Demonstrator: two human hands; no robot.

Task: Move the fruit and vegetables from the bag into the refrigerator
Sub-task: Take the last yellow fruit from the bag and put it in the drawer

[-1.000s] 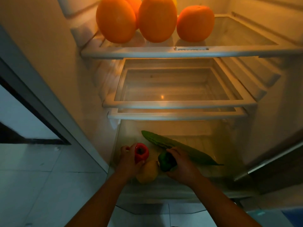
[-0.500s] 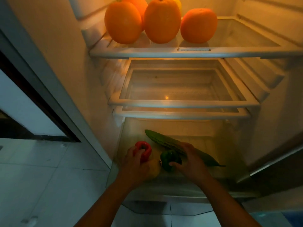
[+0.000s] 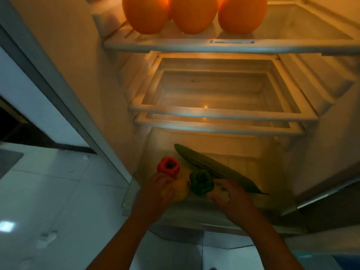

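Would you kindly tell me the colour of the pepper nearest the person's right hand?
Green; the pepper shows best in the head view.

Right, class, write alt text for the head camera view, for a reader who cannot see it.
Two hands reach into an open fridge's bottom drawer: the left hand holds a yellow fruit, the right hand hovers beside a green pepper. A red pepper and a long cucumber lie behind them, and oranges sit on a shelf above.

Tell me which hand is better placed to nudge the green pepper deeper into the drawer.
Probably right. The right hand sits just beside the green pepper, while the left hand holds the yellow fruit on the pepper's other side.
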